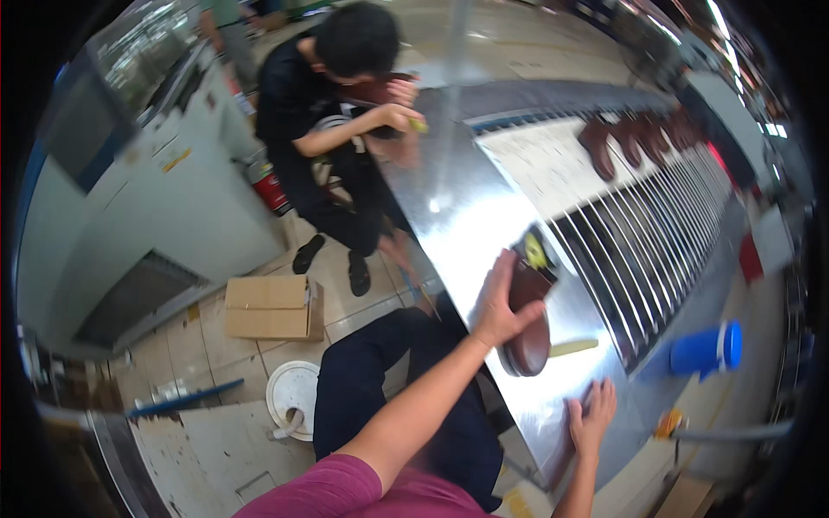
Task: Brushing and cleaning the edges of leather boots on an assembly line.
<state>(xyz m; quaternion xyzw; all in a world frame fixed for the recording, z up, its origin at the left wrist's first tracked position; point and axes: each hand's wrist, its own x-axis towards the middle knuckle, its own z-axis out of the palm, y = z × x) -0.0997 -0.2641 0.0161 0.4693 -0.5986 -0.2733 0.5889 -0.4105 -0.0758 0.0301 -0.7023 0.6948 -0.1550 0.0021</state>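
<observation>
A dark brown boot (528, 341) lies on the shiny metal table, its toe toward me. Something yellow-green shows in its opening. My left hand (503, 302) is open against the boot's left side, fingers stretched along it and thumb over the front. Just right of the toe lies a slim yellow-green strip (573, 347), its kind unclear. My right hand (594, 419) rests on the table near its right edge, empty, with fingers spread.
Across the table a person (332, 112) in black handles another brown boot. Right of the metal table (458, 207) runs a roller conveyor (643, 250) with several brown boots (635, 138). A blue jug (706, 349), a cardboard box (272, 307) and a white-lidded bucket (289, 384) stand nearby.
</observation>
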